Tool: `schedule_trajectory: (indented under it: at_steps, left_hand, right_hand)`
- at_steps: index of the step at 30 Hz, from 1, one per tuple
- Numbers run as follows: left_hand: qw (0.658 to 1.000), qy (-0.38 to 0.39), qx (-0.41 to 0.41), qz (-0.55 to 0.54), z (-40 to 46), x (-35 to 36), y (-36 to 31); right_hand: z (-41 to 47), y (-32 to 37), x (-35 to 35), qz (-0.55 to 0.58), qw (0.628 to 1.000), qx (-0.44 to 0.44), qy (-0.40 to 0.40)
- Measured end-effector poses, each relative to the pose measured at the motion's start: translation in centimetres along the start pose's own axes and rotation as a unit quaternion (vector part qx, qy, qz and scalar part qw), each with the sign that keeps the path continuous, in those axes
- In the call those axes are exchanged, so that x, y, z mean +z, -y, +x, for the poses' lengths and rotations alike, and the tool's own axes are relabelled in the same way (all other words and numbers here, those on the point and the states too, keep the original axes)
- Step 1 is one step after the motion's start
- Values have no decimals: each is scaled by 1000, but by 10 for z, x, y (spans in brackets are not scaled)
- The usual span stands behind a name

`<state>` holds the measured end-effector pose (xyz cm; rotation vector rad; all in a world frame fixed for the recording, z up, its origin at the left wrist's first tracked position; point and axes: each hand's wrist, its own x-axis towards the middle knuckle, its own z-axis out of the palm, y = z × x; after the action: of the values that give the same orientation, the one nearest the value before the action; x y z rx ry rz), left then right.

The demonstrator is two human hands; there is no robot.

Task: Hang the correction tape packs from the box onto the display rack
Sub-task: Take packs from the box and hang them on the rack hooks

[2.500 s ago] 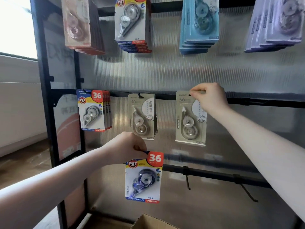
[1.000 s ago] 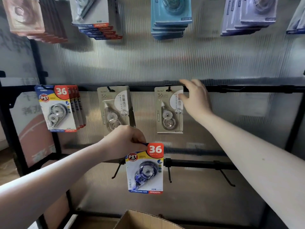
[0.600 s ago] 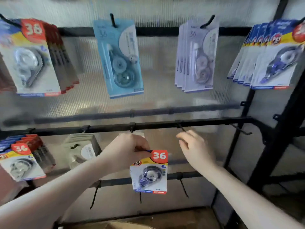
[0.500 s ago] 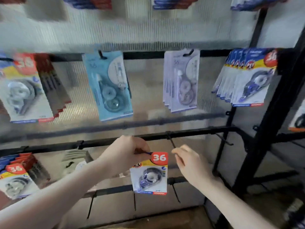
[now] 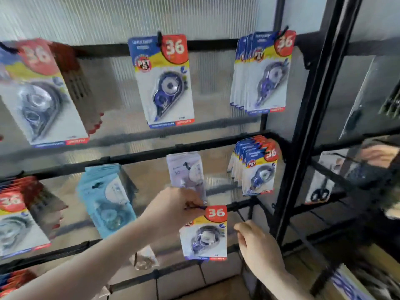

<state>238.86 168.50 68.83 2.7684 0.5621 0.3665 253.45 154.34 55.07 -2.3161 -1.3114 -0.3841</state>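
One correction tape pack (image 5: 204, 233) with a red "36" corner hangs from the left hand (image 5: 173, 210), which pinches its top left edge in front of the display rack (image 5: 300, 131). Just right of the pack, the right hand (image 5: 256, 245) holds nothing, fingers loosely curled by a black hook (image 5: 240, 214). Above the pack hang a pale pack (image 5: 187, 169) and a stack of matching blue packs (image 5: 256, 169).

I'm seeing a ribbed translucent panel (image 5: 129, 16) filling the background. Right of the panel, a white card (image 5: 320, 182) holding something dark and looped is hanging, too blurred to name. Below the panel, brown floor (image 5: 216, 286) is showing.
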Motion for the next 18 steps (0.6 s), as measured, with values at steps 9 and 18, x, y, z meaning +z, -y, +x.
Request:
schedule_trajectory:
  at_steps: [9,18]
  left_hand:
    - [999,-19,-31,-12,52,-26,-67]
    - [996,-86,-5,-5,78,-95,-118]
  right_hand:
    - [39,-58,-42,36,998,-42,-10]
    - [80,-56,-90,47,994,-77,-55]
